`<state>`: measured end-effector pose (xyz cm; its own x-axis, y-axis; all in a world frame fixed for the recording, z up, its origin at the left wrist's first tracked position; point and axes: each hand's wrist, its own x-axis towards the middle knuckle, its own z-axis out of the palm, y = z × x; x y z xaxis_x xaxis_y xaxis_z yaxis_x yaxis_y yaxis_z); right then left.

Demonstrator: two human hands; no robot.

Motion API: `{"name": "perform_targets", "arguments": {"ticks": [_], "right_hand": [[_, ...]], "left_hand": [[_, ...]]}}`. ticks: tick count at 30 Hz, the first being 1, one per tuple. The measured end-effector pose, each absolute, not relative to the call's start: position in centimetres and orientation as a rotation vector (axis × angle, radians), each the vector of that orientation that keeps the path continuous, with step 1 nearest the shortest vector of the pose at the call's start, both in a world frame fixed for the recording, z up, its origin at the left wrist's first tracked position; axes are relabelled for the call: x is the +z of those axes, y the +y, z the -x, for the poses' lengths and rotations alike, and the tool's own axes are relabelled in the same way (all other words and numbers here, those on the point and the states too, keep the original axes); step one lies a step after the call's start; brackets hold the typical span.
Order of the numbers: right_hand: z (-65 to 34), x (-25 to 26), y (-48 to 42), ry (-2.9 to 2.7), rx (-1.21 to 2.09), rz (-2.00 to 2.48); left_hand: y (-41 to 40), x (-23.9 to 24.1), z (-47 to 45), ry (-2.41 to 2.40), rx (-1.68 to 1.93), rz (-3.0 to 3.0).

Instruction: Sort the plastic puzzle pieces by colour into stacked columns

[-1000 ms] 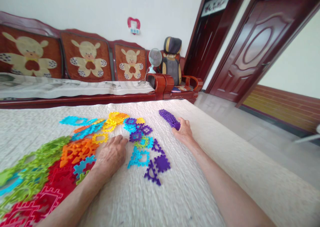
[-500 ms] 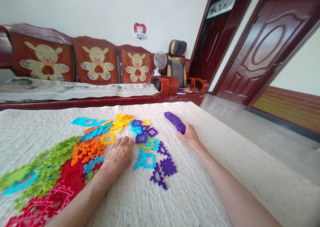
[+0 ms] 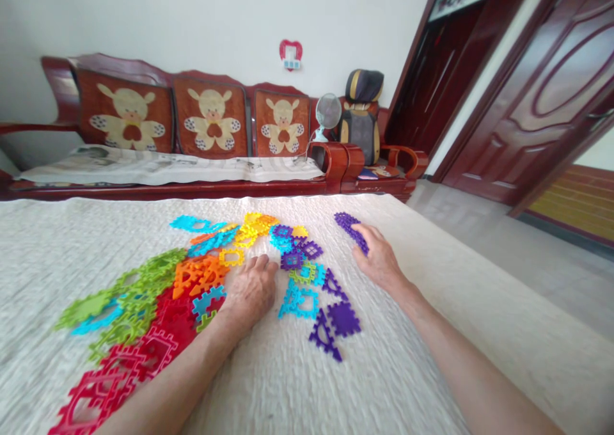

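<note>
My right hand [image 3: 378, 259] has its thumb and fingers around the near end of a row of purple interlocking tiles [image 3: 346, 224], which stand packed face to face on the white table cover. My left hand [image 3: 254, 284] rests palm down on the cover, fingers loosely bent with small gaps; nothing shows in it. Just beyond it lies a yellow frame tile [image 3: 231, 257]. Between my hands are loose purple tiles [image 3: 343, 318] and light blue tiles [image 3: 300, 300], some overlapping. Orange tiles [image 3: 199, 275] lie left of my left hand.
Green tiles [image 3: 129, 294] and red tiles [image 3: 119, 374] spread over the left of the table cover [image 3: 393, 384]. Yellow tiles [image 3: 254, 227] are heaped farther back. Behind the table stand a wooden sofa [image 3: 192, 192], a small fan [image 3: 329, 112] and a chair with a massage cushion [image 3: 359, 134].
The view has turned left, so everything sits farther right. My right hand has shifted slightly along the purple row, its fingers now over the near end. My left hand stays resting.
</note>
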<state>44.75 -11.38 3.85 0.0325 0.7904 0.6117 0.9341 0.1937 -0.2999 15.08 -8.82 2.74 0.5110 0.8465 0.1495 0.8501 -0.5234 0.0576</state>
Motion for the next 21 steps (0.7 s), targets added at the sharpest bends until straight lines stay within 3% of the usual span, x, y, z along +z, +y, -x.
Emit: {"name": "perform_targets", "arguments": {"ticks": [7, 21], "right_hand": [[-40.8, 2.9, -11.5, -2.126, 0.142, 1.373], [-41.7, 4.0, -11.8, -2.298, 0.103, 1.517]], "left_hand": [[-9.0, 3.1, -15.2, -1.538, -0.235, 2.732], [-8.5, 2.4, -15.1, -1.537, -0.245, 2.745]]}}
